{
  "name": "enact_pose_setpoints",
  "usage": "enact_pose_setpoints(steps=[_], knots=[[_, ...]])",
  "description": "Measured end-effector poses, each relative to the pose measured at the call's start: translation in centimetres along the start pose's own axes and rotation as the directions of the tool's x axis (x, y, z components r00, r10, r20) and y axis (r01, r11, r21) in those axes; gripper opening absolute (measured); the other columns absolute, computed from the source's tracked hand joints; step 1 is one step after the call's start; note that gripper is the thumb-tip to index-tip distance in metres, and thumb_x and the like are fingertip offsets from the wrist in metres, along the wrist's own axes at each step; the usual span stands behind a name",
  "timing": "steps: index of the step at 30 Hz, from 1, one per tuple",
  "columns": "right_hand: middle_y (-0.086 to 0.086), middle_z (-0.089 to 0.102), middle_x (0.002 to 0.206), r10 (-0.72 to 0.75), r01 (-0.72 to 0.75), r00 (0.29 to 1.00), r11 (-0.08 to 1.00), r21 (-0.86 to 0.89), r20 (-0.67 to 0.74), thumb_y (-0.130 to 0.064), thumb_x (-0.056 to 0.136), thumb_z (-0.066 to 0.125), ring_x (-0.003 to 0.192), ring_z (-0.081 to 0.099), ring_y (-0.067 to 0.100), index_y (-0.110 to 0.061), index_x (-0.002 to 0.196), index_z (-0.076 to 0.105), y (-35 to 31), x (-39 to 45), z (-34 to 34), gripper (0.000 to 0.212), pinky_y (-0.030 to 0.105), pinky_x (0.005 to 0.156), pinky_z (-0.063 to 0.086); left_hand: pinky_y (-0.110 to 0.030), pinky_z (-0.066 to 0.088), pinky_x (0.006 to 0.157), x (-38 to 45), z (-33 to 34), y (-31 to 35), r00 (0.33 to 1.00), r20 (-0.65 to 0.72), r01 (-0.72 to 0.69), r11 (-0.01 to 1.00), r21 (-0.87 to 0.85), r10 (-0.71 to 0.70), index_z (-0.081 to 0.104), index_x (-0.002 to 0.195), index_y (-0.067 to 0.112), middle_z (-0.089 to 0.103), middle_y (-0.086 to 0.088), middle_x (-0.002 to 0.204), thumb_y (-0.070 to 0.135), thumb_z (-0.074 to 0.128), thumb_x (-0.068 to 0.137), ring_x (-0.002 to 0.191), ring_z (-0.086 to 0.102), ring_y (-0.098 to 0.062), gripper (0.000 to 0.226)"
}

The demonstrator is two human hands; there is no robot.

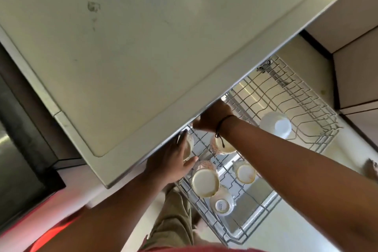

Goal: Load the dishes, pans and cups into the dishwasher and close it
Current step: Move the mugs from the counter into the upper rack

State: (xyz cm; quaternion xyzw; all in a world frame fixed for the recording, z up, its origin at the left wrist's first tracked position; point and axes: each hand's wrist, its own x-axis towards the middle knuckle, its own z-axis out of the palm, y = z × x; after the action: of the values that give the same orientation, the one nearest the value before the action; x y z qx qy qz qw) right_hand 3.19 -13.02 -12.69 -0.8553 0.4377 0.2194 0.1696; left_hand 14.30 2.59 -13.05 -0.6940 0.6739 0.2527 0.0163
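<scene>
The dishwasher's wire rack (pixel 296 96) is pulled out below a pale countertop (pixel 143 47). Several cream cups stand upside down in it: one (pixel 205 180) near my left hand, one (pixel 244 173) to its right, a white one (pixel 222 204) nearest me and one (pixel 225 145) under my right wrist. A white bowl (pixel 276 125) sits upside down further right. My left hand (pixel 169 161) grips a cream cup (pixel 187 146) at the counter's edge, above the rack. My right hand (pixel 212 118) reaches under the countertop edge, which hides its fingers.
The countertop overhangs the far-left part of the rack. A dark appliance front (pixel 16 139) stands at the left. Pale cabinet doors (pixel 358 67) line the right side. The open dishwasher door (pixel 255 210) lies under the rack, and a foot (pixel 372 170) shows at the right edge.
</scene>
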Motion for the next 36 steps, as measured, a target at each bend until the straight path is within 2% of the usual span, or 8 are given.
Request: enact_pose_setpoints(steps=[4,7,11,15,21,27,31,36], knots=[[0.002,0.054,0.135,0.026,-0.026,0.998,1.0,-0.008,0.049,-0.068,0.073,0.052,0.125,0.047,0.028,-0.029,0.136,0.047,-0.1,1.2,-0.1,0.075,0.042,0.096,0.049,-0.032,0.027,0.111,-0.1,0.0,-0.1,1.0,-0.002,-0.007,1.0,-0.029,0.007,0.0,0.153,0.021,0.012,-0.003,0.16,0.065,0.035,0.09,0.144,0.021,-0.021,0.085],[0.004,0.046,0.141,0.119,-0.119,0.993,0.993,0.001,-0.008,-0.074,0.07,0.046,0.13,0.04,0.032,-0.03,0.141,0.04,0.0,0.8,0.1,0.083,0.045,0.097,0.048,-0.033,0.025,0.111,-0.1,0.3,-0.1,1.0,-0.005,0.001,1.0,-0.03,-0.001,0.0,0.153,0.022,0.012,-0.002,0.16,0.065,0.036,0.091,0.144,0.021,-0.02,0.084],[0.009,0.041,0.141,0.175,-0.174,0.984,0.984,0.043,-0.02,-0.061,0.076,0.061,0.128,0.041,0.035,-0.022,0.146,0.033,0.2,-0.3,-0.4,0.085,0.045,0.094,0.05,-0.035,0.025,0.112,0.0,0.6,-0.1,1.0,-0.01,0.0,1.0,0.001,0.0,0.002,0.153,0.022,0.014,-0.003,0.16,0.067,0.035,0.089,0.145,0.021,-0.022,0.085],[0.012,0.041,0.135,0.146,-0.146,0.989,0.989,-0.019,0.028,-0.052,0.082,0.062,0.122,0.041,0.037,-0.014,0.141,0.04,-0.7,-0.5,-0.1,0.073,0.044,0.088,0.049,-0.036,0.022,0.114,0.0,0.7,-0.2,1.0,-0.012,0.02,1.0,-0.003,-0.02,0.003,0.153,0.023,0.014,-0.002,0.16,0.067,0.037,0.089,0.145,0.019,-0.022,0.084],[0.011,0.037,0.141,0.143,-0.143,0.99,0.99,-0.017,0.014,-0.042,0.081,0.066,0.126,0.037,0.04,-0.014,0.145,0.031,-0.7,0.6,2.0,0.078,0.047,0.086,0.05,-0.037,0.02,0.114,0.1,1.0,-0.3,0.999,-0.017,0.027,1.0,0.003,-0.027,0.002,0.153,0.022,0.012,-0.003,0.16,0.065,0.037,0.09,0.145,0.018,-0.022,0.084],[0.011,0.03,0.145,0.133,-0.132,0.991,0.965,0.225,0.014,-0.05,0.073,0.067,0.113,0.055,0.037,-0.026,0.141,0.031,1.3,1.1,3.0,0.082,0.048,0.086,0.054,-0.037,0.023,0.113,0.1,1.7,-0.9,0.999,-0.037,0.009,1.0,0.011,-0.009,0.003,0.153,0.021,0.016,-0.003,0.159,0.067,0.035,0.089,0.144,0.022,-0.022,0.085],[0.01,0.019,0.155,0.098,-0.109,0.994,0.967,0.229,0.056,-0.053,0.074,0.069,0.126,0.047,0.035,-0.027,0.149,0.016,2.6,0.4,2.7,0.096,0.049,0.097,0.048,-0.034,0.024,0.113,0.0,1.4,-0.9,0.999,-0.036,-0.01,1.0,-0.024,0.009,-0.001,0.153,0.02,0.012,-0.003,0.16,0.066,0.035,0.09,0.145,0.019,-0.021,0.085],[0.011,0.026,0.154,0.102,-0.114,0.993,0.972,0.208,0.065,-0.052,0.076,0.069,0.13,0.043,0.034,-0.033,0.15,-0.006,4.7,-3.4,1.6,0.108,0.049,0.102,0.044,-0.036,0.027,0.111,0.0,1.2,-0.8,0.999,0.034,0.007,0.998,-0.062,-0.005,-0.005,0.153,0.022,0.007,-0.003,0.161,0.067,0.035,0.09,0.145,0.018,-0.022,0.087]])
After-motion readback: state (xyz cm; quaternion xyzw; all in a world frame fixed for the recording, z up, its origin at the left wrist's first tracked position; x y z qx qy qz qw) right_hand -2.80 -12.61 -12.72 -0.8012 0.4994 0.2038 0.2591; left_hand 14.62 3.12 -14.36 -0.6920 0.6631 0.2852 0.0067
